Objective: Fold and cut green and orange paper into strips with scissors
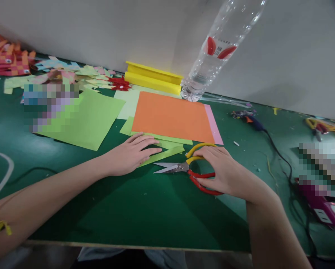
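My right hand (226,170) grips a pair of scissors (181,167) with one yellow and one red handle; the blades are parted and point left. Light green paper strips (170,151) lie just beyond the blade tips. On these strips rests my left hand (132,155), palm down with its fingers stretched out. Behind both hands is an orange paper sheet (170,116), with a pink sheet (214,125) showing along its right edge. A larger green sheet (100,119) lies to the left, partly covered by a blurred patch.
A clear plastic bottle (212,56) stands near the wall beside a yellow channel-shaped piece (153,78). Paper scraps (86,74) and red-orange woven paper pieces (13,58) are heaped back left. At right lie a corded tool (253,121) and a magenta device (321,205).
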Action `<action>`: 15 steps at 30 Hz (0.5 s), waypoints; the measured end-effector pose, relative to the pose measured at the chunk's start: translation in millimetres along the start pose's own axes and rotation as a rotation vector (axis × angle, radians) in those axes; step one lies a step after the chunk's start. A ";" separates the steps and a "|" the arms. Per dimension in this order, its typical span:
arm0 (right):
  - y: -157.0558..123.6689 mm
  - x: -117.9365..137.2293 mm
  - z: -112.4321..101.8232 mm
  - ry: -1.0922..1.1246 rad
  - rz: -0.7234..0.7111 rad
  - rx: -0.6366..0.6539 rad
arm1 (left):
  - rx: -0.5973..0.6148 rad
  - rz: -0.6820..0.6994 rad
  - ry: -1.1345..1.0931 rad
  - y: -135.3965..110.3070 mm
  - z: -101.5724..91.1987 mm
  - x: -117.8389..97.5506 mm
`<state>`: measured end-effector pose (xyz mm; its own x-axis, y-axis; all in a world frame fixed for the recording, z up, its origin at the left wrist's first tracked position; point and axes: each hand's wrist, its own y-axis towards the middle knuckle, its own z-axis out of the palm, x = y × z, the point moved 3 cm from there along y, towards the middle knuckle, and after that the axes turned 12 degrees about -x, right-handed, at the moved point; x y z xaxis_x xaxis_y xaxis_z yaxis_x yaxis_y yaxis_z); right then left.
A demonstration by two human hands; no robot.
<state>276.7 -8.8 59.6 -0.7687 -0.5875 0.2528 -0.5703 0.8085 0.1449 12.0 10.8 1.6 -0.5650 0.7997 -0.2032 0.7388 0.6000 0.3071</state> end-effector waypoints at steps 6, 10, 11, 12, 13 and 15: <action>-0.1 1.7 -0.2 0.027 -0.003 0.019 | 0.012 0.001 -0.027 0.2 -0.9 0.8; -0.5 -0.1 2.4 0.019 0.011 0.030 | 0.019 0.010 -0.048 0.4 -1.7 -0.2; -0.6 -1.3 3.2 0.014 0.020 0.031 | 0.017 0.008 -0.051 0.4 -1.7 -0.3; -0.7 -2.7 3.9 0.010 0.028 0.031 | 0.015 0.005 -0.050 0.4 -1.7 -0.4; -0.9 -3.9 4.5 0.008 0.034 0.032 | 0.016 0.002 -0.048 0.3 -1.6 -0.4; -1.1 -5.9 4.8 0.007 0.039 0.028 | 0.015 0.001 -0.039 0.3 -1.4 -0.3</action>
<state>280.4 -6.3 53.3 -0.7888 -0.5550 0.2641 -0.5476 0.8297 0.1081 11.9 10.7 3.1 -0.5497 0.8005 -0.2390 0.7450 0.5991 0.2932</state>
